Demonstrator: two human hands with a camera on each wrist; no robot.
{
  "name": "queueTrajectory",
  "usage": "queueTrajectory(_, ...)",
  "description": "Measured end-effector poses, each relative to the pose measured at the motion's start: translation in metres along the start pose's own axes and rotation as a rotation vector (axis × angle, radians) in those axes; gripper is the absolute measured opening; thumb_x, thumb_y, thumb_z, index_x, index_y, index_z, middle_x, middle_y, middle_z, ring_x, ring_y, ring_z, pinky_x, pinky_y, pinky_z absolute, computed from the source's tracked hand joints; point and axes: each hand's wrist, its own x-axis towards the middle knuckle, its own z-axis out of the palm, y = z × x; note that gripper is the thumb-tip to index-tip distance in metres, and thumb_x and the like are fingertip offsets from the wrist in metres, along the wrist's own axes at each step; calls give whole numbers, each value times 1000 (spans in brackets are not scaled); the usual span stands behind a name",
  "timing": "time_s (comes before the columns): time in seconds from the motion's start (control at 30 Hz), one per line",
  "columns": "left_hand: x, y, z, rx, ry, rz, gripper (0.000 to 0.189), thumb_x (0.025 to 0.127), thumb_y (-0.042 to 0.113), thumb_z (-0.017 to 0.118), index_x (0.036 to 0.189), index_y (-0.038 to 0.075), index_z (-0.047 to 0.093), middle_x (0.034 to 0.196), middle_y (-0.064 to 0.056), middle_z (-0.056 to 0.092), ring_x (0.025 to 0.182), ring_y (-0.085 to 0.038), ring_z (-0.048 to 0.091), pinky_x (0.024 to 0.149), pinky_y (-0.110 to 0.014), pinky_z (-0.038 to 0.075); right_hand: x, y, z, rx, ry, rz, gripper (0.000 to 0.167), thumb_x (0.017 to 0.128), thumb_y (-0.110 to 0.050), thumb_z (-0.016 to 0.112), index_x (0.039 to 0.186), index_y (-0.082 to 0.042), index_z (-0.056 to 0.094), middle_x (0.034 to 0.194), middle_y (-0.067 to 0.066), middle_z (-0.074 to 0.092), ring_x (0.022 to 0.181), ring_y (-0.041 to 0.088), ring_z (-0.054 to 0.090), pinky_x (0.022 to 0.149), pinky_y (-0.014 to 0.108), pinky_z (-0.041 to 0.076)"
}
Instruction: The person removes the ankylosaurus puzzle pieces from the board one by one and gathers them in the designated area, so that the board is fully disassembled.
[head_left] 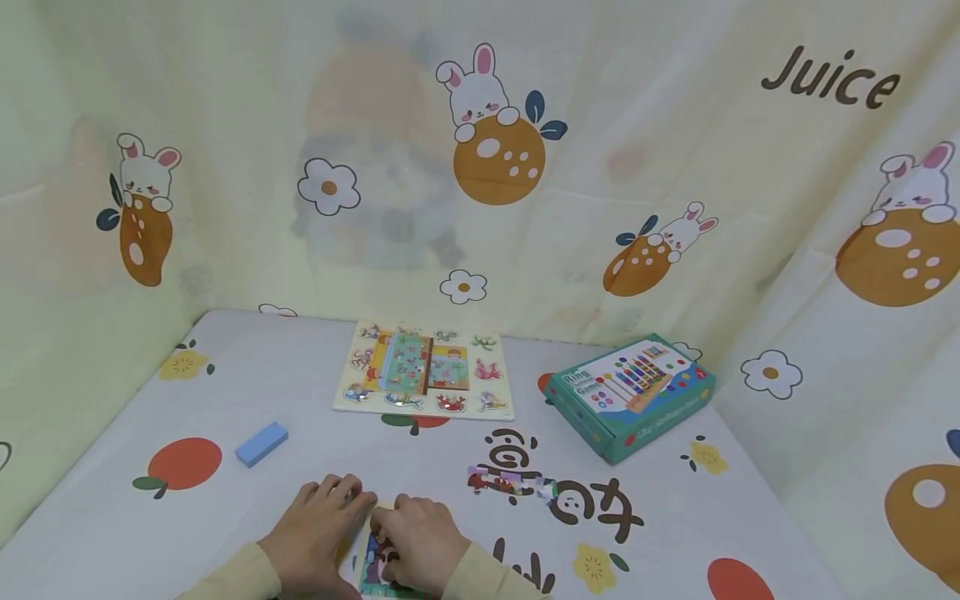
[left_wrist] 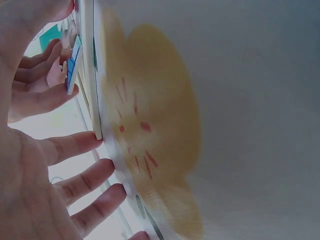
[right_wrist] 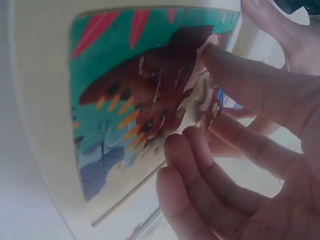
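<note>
A small wooden tray puzzle (head_left: 363, 575) with a pale frame lies at the near edge of the head view. Its picture (right_wrist: 160, 70), seen in the right wrist view, shows a brown shape on green. My right hand (head_left: 423, 542) is over it, pinching a thin puzzle piece (left_wrist: 74, 65) with a blue printed face, tilted up from the board. My left hand (head_left: 318, 533) rests at the puzzle's left side. Its fingers (left_wrist: 75, 145) are fairly straight, the index fingertip touching the frame's edge and the others reaching down to the cloth.
A strip of printed puzzle pieces (head_left: 510, 482) lies to the right. Farther left is a blue block (head_left: 262, 444). A sea-animal puzzle board (head_left: 427, 371) sits at the back, with a green Ring Game box (head_left: 630, 396) at back right. A printed curtain (head_left: 397, 125) hangs behind.
</note>
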Motion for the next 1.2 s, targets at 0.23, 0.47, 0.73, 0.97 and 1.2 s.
queueTrajectory(0.23, 0, 1, 0, -10, 4, -7, 106, 46, 80, 74, 127, 15, 53, 118, 0, 46, 109, -25, 43, 92, -56, 39, 0, -1, 0, -94, 74, -55, 24, 68, -27, 84, 89, -26, 72, 73, -10, 57, 61, 4, 49, 51, 22, 38)
queueTrajectory(0.47, 0, -1, 4, 17, 53, 19, 104, 45, 82, 73, 124, 17, 54, 116, 2, 46, 107, -23, 43, 88, -54, 40, 2, -3, 1, -112, 89, -52, 19, 67, -21, 83, 82, -25, 72, 72, -8, 55, 59, 5, 47, 49, 22, 37)
queueTrajectory(0.73, 1, -1, 1, -12, 8, -3, 102, 46, 78, 77, 125, 17, 53, 117, 0, 46, 109, -25, 43, 90, -56, 39, 3, -6, -3, -120, 49, -44, 24, 68, -26, 83, 89, -24, 71, 71, -7, 56, 58, 7, 48, 49, 24, 37)
queueTrajectory(0.97, 1, 0, 2, -22, 10, -7, 101, 45, 76, 78, 124, 17, 53, 117, 0, 46, 108, -25, 43, 90, -56, 39, 4, -8, -4, -183, 51, -73, 24, 69, -28, 82, 90, -25, 72, 70, -6, 55, 58, 7, 48, 48, 24, 38)
queueTrajectory(1.2, 1, 1, 1, -20, 3, -17, 103, 45, 76, 78, 124, 16, 53, 117, -1, 46, 108, -25, 43, 91, -57, 39, 3, -8, 0, -260, 113, -138, 16, 72, -32, 77, 83, -22, 70, 64, -6, 52, 54, 6, 42, 45, 23, 34)
